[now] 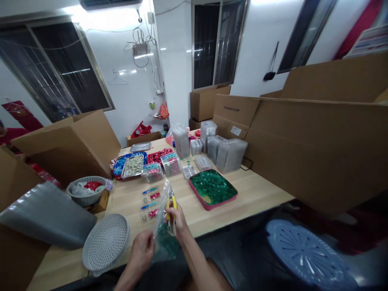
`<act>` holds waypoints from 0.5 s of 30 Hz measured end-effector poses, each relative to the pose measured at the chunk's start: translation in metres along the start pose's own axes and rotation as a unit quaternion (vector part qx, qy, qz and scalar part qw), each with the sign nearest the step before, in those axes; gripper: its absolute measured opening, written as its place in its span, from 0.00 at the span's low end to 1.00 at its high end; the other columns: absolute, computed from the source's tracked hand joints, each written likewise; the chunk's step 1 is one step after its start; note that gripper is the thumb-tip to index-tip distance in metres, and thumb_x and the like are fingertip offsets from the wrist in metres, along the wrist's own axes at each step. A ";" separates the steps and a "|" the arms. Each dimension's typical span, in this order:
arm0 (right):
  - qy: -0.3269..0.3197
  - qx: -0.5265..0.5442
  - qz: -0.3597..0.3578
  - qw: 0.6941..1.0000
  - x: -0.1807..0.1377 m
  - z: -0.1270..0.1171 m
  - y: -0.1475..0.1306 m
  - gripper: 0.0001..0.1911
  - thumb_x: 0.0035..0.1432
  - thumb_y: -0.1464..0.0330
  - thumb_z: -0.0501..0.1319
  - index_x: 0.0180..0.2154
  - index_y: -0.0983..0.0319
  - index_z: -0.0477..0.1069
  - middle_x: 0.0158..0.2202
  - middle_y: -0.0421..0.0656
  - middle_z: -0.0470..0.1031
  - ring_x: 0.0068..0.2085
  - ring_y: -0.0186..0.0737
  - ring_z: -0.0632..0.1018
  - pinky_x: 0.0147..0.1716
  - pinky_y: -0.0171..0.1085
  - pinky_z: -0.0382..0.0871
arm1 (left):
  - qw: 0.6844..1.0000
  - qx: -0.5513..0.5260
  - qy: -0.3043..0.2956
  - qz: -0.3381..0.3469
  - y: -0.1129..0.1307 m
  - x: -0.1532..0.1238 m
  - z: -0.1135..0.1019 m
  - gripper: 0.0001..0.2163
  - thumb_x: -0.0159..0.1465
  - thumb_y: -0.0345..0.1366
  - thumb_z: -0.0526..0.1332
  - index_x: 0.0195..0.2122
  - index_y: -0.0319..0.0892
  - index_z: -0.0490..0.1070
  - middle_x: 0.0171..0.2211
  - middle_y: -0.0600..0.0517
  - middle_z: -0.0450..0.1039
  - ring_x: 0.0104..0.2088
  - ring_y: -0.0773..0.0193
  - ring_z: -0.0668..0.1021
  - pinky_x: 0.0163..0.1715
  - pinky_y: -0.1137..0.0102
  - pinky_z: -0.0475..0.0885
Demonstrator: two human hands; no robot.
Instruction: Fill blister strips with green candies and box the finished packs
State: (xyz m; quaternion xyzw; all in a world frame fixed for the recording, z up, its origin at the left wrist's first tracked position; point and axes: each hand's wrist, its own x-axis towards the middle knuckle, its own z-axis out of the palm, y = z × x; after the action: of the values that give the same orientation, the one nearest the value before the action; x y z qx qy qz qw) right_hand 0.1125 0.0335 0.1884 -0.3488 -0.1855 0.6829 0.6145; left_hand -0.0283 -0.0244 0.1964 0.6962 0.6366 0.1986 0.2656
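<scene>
Clearly, pliers [174, 203] within right fingers [172, 211].

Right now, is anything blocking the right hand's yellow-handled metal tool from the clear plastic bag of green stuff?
Nothing visible: the right hand holds the tool beside the bag; the left hand is at its left edge.

Left hand [143, 245] pinches bag [168, 241] edge; right hand [179, 220] grips yellow snips [174, 202] at bag. Green-filled tray [222, 202] on counter [257, 189], clear boxes [232, 155] behind.
</scene>
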 end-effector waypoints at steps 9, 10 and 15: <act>0.013 0.057 -0.017 0.998 0.018 0.008 -0.002 0.11 0.36 0.70 0.60 0.27 0.60 0.61 0.18 0.33 0.65 0.19 0.31 0.68 0.18 0.31 0.62 | 0.997 -0.066 0.000 0.046 -0.009 0.011 -0.003 0.07 0.50 0.35 0.52 0.17 0.43 0.55 0.17 0.56 0.59 0.22 0.65 0.64 0.24 0.72 0.55; 0.019 0.059 -0.022 0.998 0.020 0.010 0.000 0.11 0.36 0.69 0.60 0.27 0.60 0.61 0.18 0.33 0.65 0.19 0.32 0.68 0.18 0.31 0.62 | 0.996 -0.074 -0.002 0.055 -0.010 0.013 -0.004 0.07 0.50 0.36 0.52 0.17 0.43 0.55 0.17 0.56 0.59 0.22 0.65 0.64 0.24 0.72 0.55; 0.044 0.049 -0.055 0.996 0.031 0.020 0.008 0.10 0.35 0.70 0.59 0.25 0.60 0.60 0.15 0.32 0.63 0.16 0.30 0.64 0.15 0.30 0.57 | 0.990 -0.108 0.006 0.090 -0.022 0.022 -0.007 0.08 0.50 0.38 0.51 0.16 0.44 0.55 0.16 0.56 0.57 0.21 0.65 0.64 0.23 0.72 0.55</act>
State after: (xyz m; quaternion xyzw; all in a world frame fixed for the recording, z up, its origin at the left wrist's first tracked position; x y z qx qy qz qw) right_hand 0.0928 0.0656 0.1886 -0.3373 -0.1431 0.6399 0.6755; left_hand -0.0473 -0.0012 0.1870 0.7166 0.5479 0.2931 0.3169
